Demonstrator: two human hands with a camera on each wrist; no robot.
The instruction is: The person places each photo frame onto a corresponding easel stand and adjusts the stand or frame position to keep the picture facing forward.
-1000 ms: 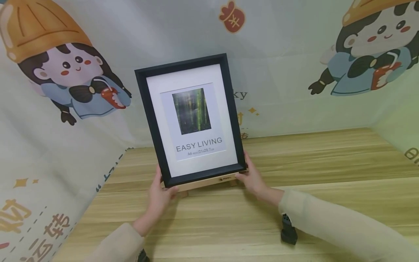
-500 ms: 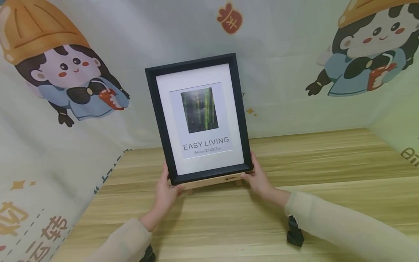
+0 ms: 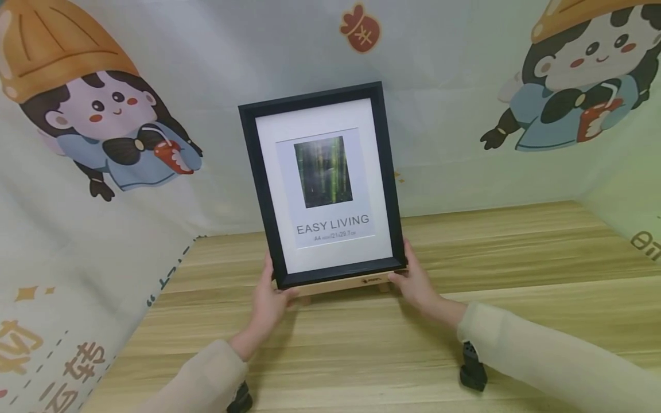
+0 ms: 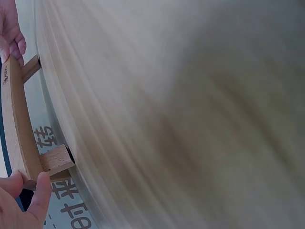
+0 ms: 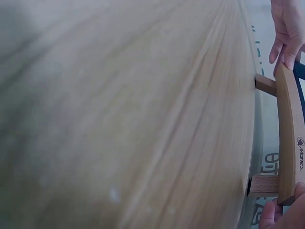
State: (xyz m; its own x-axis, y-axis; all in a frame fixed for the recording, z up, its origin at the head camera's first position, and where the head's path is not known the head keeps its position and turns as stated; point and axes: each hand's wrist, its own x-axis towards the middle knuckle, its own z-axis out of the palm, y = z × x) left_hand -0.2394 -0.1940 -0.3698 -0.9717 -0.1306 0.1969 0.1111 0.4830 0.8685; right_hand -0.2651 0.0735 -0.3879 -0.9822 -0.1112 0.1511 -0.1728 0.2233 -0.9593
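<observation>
A black picture frame (image 3: 330,258) with a white mat and a bamboo picture leans back on a wooden tabletop easel (image 3: 341,285), tilted a little in the head view. My left hand (image 3: 267,307) grips the left end of the easel's ledge, thumb in front. At the ledge's right end, my right hand (image 3: 420,289) holds on in the same way. In the left wrist view, two short wooden legs reach from the ledge (image 4: 21,124) to the tabletop. The right wrist view also shows the ledge (image 5: 287,114) between both hands. Most of the easel is hidden behind the frame.
The wood-grain table (image 3: 351,355) spreads around the easel. A pale cloth backdrop (image 3: 439,178) with cartoon figures and lettering hangs behind and at the left. Dark devices hang under both sleeves, including one black device (image 3: 472,367) under the right wrist.
Both hands have moved the easel and frame to the right, more slowly in the last half second. The grip at both ends of the ledge looks the same.
</observation>
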